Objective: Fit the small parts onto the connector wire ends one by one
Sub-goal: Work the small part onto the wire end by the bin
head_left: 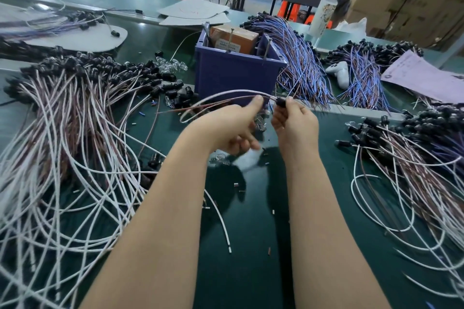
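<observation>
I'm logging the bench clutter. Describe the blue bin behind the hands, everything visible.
The blue bin is a square, open-topped tub, plastic by its look, standing upright on the green table. Inside sit a brown labelled box and thin metal rods poking above the rim. A bundle of blue and brown wires lies along its right side; loose black parts lie by its left foot.

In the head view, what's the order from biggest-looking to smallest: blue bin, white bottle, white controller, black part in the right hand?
1. blue bin
2. white bottle, though it stands farther back
3. white controller
4. black part, smallest even though it is nearest the camera
</observation>
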Tool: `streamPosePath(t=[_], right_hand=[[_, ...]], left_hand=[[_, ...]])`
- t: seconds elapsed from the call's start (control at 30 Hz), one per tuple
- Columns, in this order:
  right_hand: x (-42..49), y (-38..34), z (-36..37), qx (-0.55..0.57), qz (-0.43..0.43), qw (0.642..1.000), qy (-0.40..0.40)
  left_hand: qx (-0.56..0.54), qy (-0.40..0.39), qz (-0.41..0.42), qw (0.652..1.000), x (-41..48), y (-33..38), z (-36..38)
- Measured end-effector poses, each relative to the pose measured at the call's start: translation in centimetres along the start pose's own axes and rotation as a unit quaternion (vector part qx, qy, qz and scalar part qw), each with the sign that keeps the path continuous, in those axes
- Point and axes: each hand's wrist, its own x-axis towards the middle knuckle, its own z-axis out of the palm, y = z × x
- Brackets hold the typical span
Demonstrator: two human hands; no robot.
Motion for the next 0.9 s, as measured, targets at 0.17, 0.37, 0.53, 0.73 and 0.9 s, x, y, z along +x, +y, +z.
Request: streamPosePath(t=[0.17,0.37,0.53,0.73,0.9], right_hand=[[0.6,0.2,-1.0,-0.155,-0.044,0.986,0.048],[0.8,-0.4,-1.7,-0.266,-0.094,0.948,0.144],[0.9,-0.9,-2.9,-0.416,-0.103,0.892,0.145],[0.6,-0.5,-2.7,-0.601,-0.024,0.797,0.049],[-0.1,0.1,-0.8,-0.553,-0.139,0.821,0.000]], left_hand=[[-0.391,0.094,0.166,0.900,0.6,-0.8,-1.7],[-0.449,0.157,0.217,0.852,-0.1,-0.4,-2.7],[-0.445,0.194,0.244,0.839,-0.8,0.3,-3.4],[-0.405,0.286,0.197,0.846,0.2,-0.1,-3.4],[-0.510,0.265,0.178,0.799,0.7,-0.5,-3.6]])
